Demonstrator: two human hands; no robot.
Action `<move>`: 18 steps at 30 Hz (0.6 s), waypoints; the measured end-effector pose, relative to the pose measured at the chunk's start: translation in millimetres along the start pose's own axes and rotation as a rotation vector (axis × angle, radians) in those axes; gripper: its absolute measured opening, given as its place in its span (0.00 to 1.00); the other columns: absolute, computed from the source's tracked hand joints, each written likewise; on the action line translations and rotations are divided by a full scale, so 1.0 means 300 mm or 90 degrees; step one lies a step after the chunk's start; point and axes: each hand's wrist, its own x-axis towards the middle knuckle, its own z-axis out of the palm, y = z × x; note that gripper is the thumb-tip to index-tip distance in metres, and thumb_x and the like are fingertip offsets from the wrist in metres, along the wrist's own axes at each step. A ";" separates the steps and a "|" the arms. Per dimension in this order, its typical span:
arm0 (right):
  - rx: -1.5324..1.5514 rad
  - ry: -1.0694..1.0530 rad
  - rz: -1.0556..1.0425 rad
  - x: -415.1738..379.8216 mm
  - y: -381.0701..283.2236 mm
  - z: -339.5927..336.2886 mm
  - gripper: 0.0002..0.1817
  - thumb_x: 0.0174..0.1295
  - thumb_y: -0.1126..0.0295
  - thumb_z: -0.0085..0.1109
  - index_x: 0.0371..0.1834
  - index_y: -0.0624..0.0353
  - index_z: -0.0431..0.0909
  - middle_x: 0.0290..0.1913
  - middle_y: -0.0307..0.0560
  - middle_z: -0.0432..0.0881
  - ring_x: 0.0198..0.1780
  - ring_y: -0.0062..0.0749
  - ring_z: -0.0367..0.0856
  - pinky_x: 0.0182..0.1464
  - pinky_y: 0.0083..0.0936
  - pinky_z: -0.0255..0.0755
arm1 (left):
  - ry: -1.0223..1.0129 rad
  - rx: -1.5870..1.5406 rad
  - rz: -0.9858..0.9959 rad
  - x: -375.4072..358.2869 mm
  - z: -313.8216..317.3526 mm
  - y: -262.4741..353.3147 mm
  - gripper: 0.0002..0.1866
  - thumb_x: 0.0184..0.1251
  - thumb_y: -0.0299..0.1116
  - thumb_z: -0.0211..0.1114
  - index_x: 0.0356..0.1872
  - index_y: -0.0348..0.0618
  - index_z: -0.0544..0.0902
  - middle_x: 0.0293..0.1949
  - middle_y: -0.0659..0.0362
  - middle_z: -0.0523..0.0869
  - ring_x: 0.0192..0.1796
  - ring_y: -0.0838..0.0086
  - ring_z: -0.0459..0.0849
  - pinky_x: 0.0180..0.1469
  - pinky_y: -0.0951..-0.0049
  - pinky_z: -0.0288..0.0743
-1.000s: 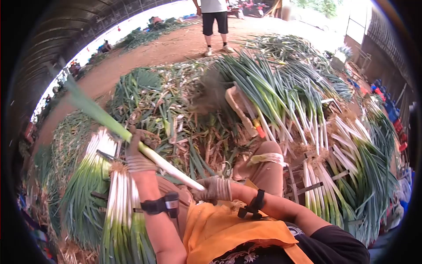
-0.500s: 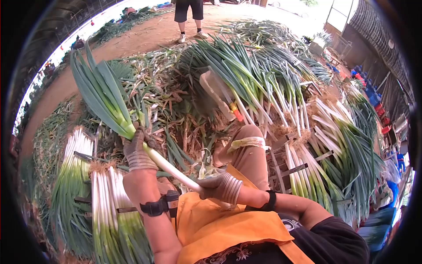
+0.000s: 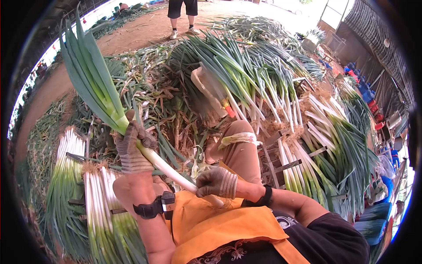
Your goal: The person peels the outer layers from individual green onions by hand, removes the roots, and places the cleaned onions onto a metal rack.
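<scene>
Fingers of the left hand (image 3: 132, 147), gloved, wrap closed around a leek (image 3: 154, 160) just where the white shaft turns green, left of centre in the frame. Fingers of the right hand (image 3: 216, 182), also gloved, close on the same shaft near its root end, just above the orange apron (image 3: 220, 224) at lower centre. Leek lies diagonally: green leaves fan toward the upper left, white end points at the lap. Judgement: a two-point grip keeps the long stalk steady, with the root end close to the body for working.

Bundled trimmed leeks (image 3: 101, 211) lie at lower left, white shafts aligned side by side, apparently sorted stock. More leeks (image 3: 316, 158) rest on a rack at right. Loose leaf trimmings (image 3: 171, 101) pile ahead, centre frame. Another person's legs (image 3: 182, 17) stand at top centre, well apart.
</scene>
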 end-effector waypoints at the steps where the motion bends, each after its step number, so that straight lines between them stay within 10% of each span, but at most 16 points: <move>1: 0.015 -0.003 -0.015 -0.001 0.006 -0.006 0.10 0.48 0.67 0.67 0.29 0.61 0.78 0.25 0.41 0.77 0.29 0.22 0.73 0.33 0.23 0.68 | 0.007 0.002 0.010 0.000 0.000 -0.002 0.18 0.62 0.28 0.58 0.54 0.44 0.71 0.19 0.64 0.71 0.16 0.77 0.69 0.17 0.76 0.64; 13: 0.346 -0.059 -0.138 -0.013 0.093 -0.092 0.07 0.52 0.73 0.64 0.31 0.64 0.79 0.31 0.39 0.79 0.30 0.17 0.74 0.33 0.15 0.69 | 0.085 0.021 0.052 0.043 -0.117 0.086 0.18 0.63 0.31 0.57 0.54 0.43 0.70 0.20 0.66 0.71 0.17 0.80 0.68 0.18 0.78 0.63; 18: 0.466 -0.137 0.117 0.063 0.024 -0.079 0.08 0.55 0.72 0.60 0.31 0.67 0.78 0.24 0.43 0.80 0.23 0.23 0.78 0.26 0.14 0.72 | 0.132 0.050 0.070 0.042 -0.118 0.101 0.22 0.62 0.33 0.59 0.56 0.43 0.68 0.21 0.68 0.71 0.19 0.83 0.68 0.20 0.81 0.61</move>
